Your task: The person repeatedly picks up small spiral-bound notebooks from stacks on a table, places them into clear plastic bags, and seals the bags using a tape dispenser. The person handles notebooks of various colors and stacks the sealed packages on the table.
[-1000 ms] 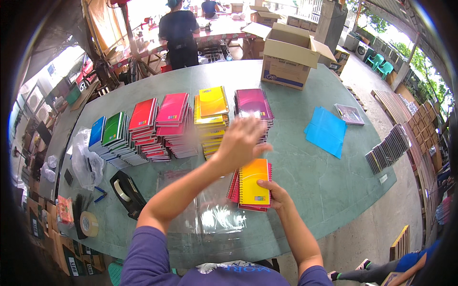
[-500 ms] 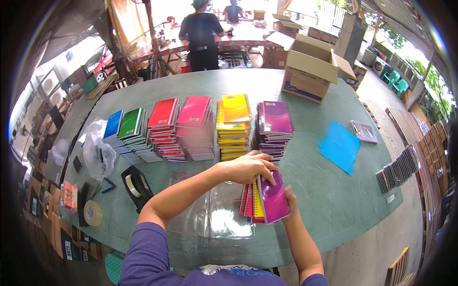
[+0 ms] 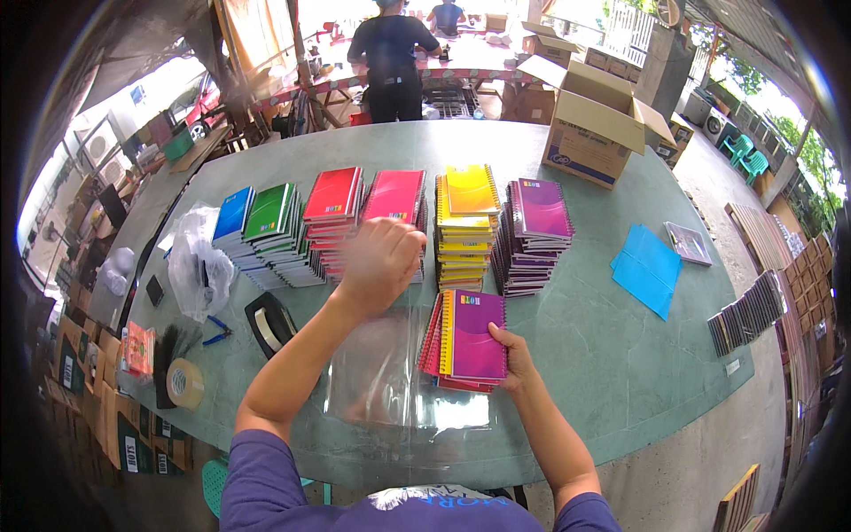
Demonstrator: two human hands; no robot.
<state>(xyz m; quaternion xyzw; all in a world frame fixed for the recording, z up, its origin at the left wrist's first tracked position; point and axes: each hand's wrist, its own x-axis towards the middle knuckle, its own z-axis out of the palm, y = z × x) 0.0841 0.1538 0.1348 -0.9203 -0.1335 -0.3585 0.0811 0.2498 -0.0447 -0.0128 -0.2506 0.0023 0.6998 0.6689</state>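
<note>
My right hand (image 3: 514,356) grips a small fanned bundle of spiral notebooks by its right edge, thumb on top. A purple notebook (image 3: 479,335) tops the bundle, with yellow and pinkish-red ones showing beneath. My left hand (image 3: 383,266), smeared by motion, is in front of the pink notebook stack (image 3: 394,193); its curled fingertips are partly hidden. To the left stand stacks of red notebooks (image 3: 334,193), green notebooks (image 3: 270,211) and blue notebooks (image 3: 234,213). On the right are yellow notebooks (image 3: 470,191) and purple notebooks (image 3: 541,208). Clear plastic sheets (image 3: 372,377) lie below my arms.
A tape dispenser (image 3: 269,324), blue-handled pliers (image 3: 216,332), a tape roll (image 3: 184,383) and a plastic bag (image 3: 199,253) lie at left. Blue sheets (image 3: 647,270), a clear case (image 3: 688,243) and an open carton (image 3: 589,137) are at right. A person (image 3: 394,62) stands beyond the table.
My left hand has left the bundle and moved left to the pink stack. My right hand still holds the bundle, now flatter and turned more upright. The whole view has shifted slightly.
</note>
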